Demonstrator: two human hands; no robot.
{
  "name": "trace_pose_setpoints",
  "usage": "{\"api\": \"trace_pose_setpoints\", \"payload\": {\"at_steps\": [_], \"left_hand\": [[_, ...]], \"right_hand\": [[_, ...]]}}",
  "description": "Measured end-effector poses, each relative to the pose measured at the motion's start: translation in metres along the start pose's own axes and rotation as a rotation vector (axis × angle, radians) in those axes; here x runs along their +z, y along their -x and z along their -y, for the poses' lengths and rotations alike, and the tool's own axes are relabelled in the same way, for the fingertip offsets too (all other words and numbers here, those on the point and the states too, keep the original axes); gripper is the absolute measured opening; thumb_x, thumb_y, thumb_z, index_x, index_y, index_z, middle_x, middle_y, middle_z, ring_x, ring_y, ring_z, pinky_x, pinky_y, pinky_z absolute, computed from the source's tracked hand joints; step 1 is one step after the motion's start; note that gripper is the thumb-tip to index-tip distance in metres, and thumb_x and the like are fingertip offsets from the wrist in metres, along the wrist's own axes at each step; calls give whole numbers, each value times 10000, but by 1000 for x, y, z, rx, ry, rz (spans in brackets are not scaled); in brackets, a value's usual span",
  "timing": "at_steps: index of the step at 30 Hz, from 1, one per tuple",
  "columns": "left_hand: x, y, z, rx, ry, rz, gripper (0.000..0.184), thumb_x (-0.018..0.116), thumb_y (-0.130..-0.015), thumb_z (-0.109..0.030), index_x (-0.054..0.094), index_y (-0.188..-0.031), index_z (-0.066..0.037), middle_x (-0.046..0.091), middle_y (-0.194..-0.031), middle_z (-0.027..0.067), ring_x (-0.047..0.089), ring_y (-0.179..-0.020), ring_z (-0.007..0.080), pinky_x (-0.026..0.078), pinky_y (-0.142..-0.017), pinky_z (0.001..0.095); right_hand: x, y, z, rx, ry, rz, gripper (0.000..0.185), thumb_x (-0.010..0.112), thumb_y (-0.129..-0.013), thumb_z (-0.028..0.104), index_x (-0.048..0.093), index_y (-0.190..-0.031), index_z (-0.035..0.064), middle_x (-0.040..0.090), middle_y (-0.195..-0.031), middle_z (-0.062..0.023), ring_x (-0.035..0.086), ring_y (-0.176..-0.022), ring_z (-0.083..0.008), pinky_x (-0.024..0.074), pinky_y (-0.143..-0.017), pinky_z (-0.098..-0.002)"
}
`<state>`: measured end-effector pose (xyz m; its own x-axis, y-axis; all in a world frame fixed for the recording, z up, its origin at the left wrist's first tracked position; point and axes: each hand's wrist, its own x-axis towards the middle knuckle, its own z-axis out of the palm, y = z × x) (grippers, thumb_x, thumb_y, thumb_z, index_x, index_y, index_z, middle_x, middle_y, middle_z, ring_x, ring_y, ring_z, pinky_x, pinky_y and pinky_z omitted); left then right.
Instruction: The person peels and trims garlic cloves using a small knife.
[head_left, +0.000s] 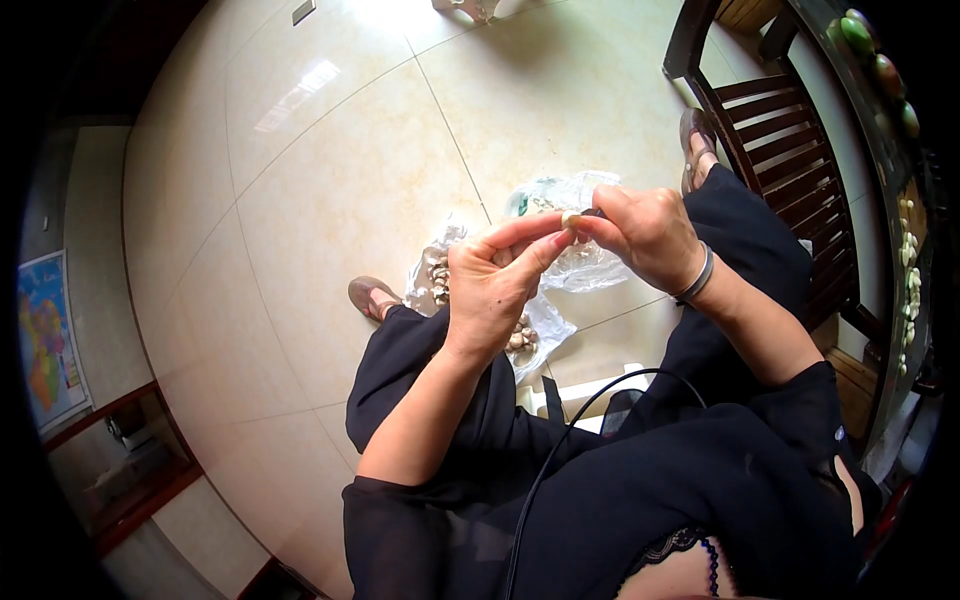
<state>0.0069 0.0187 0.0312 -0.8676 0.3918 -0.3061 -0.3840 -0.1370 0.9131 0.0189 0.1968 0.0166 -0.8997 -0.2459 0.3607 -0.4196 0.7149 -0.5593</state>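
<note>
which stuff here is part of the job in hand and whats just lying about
Likely the job:
small pale piece, held
small dark thing beside it, unclear
bulb-like pieces
plastic bags

Just about:
slatted chair
wall map

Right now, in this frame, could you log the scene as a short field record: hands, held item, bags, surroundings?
left hand: thumb and finger at a small pale piece
right hand: closed beside that piece, with a dark item at its fingertips, type unclear
floor: white plastic with brownish-white pieces; clear bag partly behind the hands
right side: dark slatted wooden chair
posture: seated, legs apart
</note>
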Motion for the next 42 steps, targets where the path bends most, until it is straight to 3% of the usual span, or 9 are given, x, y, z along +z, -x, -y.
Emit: {"api": "trace_pose_setpoints", "payload": {"at_steps": [9,14,19,27,30,35,36,40,42], "left_hand": [[-1,1,-2,-63,81,-3,215,625,-799,-81,612,-990,15,533,-616,-40,369,-468,-6,258,-409,143],[-8,-2,-8,-234,261,47,221,612,-818,-149,612,-980,1,529,-618,-29,347,-442,6,230,-390,158],[-11,-6,0,-198,164,113,181,603,-825,-159,621,-913,-1,474,-563,-45,331,-427,15,220,-383,171],[-14,-8,4,-253,366,52,190,583,-838,-162,619,-924,4,486,-570,-21,303,-408,33,230,-385,187],[-13,-7,1,-255,393,29,196,579,-839,-159,614,-944,3,546,-663,8,319,-416,35,238,-384,187],[-14,-7,1,-200,425,53,195,580,-838,-152,594,-963,-3,584,-743,32,331,-424,32,243,-381,182],[-13,-7,2,-198,423,48,189,581,-837,-147,588,-962,-5,586,-736,34,331,-421,31,243,-379,180],[-11,-6,7,-183,387,36,170,583,-834,-135,579,-948,-8,584,-714,31,327,-415,24,239,-374,175],[-12,-6,10,-167,299,65,151,580,-835,-127,581,-935,-14,584,-695,25,325,-411,17,236,-369,170]], "right_hand": [[-3,-2,0,-131,136,-17,363,557,-802,378,470,-633,69,492,-532,-67,526,-451,-202,412,-400,-295],[-6,-2,-3,-164,152,-5,359,556,-798,383,460,-625,84,469,-525,-55,513,-451,-193,408,-397,-291],[-4,-2,0,-219,183,13,356,554,-794,394,457,-625,95,468,-539,-39,512,-458,-189,402,-394,-288],[2,1,-1,-246,181,28,365,546,-795,415,460,-634,98,465,-544,-33,518,-465,-188,405,-399,-288],[2,3,-2,-200,95,51,363,682,-672,353,489,-719,49,499,-593,-74,515,-478,-223,414,-443,-302],[-1,2,2,98,-319,55,440,744,-663,299,524,-929,27,480,-590,-33,424,-455,-87,341,-431,-214],[-3,1,3,154,-380,67,427,729,-681,334,553,-889,4,568,-636,-73,548,-513,-114,429,-463,-223],[0,4,4,404,-725,153,367,722,-709,278,576,-877,-14,558,-648,-32,481,-522,-37,382,-470,-173],[7,5,3,375,-734,87,333,706,-728,253,584,-875,-20,565,-654,-41,494,-531,-48,390,-479,-179]]}}
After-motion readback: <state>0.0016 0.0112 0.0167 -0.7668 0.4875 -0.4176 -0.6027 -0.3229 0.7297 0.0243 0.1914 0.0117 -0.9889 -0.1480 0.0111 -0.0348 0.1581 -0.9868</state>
